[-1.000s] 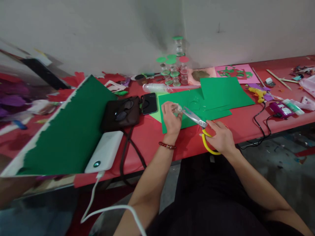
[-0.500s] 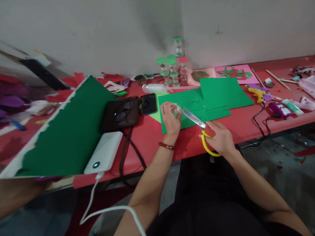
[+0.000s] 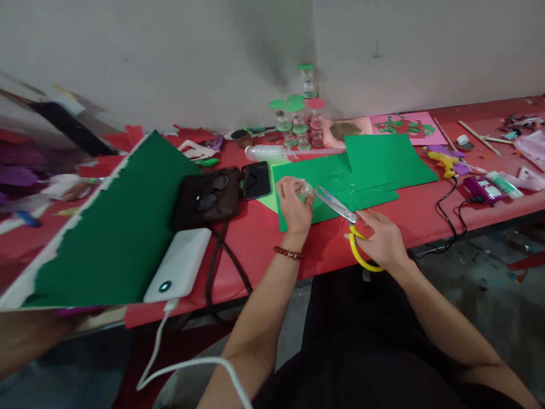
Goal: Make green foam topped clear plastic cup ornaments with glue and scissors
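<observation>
- Red-covered surface (image 3: 258,238), green sheets (image 3: 389,162) lying on it.
- Behind the sheets: grey wall (image 3: 170,62); below them, rightward: grey floor (image 3: 481,298).
- Left hand (image 3: 295,211) pinches a clear plastic piece (image 3: 306,189) above the sheets.
- Right hand (image 3: 384,241) grips yellow-handled scissors (image 3: 351,217), blades over the sheets.
- Left of the sheets: brown bag (image 3: 230,201); right: yellow glue gun (image 3: 445,163).

- A white power bank (image 3: 183,258), a white cable (image 3: 156,349) plugged into its near end
- A dark brown bag (image 3: 191,193) just beyond it, with sunglasses (image 3: 208,200) lying on top
- A dark phone (image 3: 258,182) beside the bag
- A green board (image 3: 106,238) leaning at the left (its white edge looks ragged)
- A yellow glue gun (image 3: 445,163) at the right
- A green-and-white bottle (image 3: 504,185) beside a purple box (image 3: 484,190)
</observation>
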### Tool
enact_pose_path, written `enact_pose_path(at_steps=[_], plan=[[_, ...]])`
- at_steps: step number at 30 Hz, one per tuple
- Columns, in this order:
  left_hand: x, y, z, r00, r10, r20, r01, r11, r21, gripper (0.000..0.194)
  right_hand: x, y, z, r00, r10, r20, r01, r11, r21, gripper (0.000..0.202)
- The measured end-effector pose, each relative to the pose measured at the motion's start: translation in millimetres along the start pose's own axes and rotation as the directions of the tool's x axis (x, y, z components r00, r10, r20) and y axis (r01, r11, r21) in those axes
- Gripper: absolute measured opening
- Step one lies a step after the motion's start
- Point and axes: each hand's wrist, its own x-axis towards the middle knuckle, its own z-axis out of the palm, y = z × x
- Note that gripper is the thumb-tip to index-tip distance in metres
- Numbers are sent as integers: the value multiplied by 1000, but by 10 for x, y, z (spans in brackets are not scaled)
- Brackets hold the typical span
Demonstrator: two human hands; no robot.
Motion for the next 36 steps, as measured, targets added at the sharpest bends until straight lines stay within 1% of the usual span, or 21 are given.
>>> enact_pose_path(at_steps=[13,20,24,28,31,36], plan=[[-1,27,-20,1000,19,13,-18,1000,-8,41,7,2,24,1000,3,2,-3,1000,-3,56],[-14,25,-34,999,23,31,-22,1000,-22,38,11,9,13,1000,4,13,-4,1000,-10,56],[-15,49,-20,1000,14,15,-13,999,-48,38,33,-88,-52,997,25,77,-20,997,-69,56],[-15,46,2,999,-17,-34,14,997,-73,38,68,-237,-143,988,76,137,-48,980,-193,59],[-15,23,3,997,-5,-71,1,998,-59,39,95,-343,-238,975,113,191,-60,962,-266,57],[-15,-10,1,995,54,-88,-55,998,-2,25,142,-531,-439,940,168,298,-52,931,-360,50]])
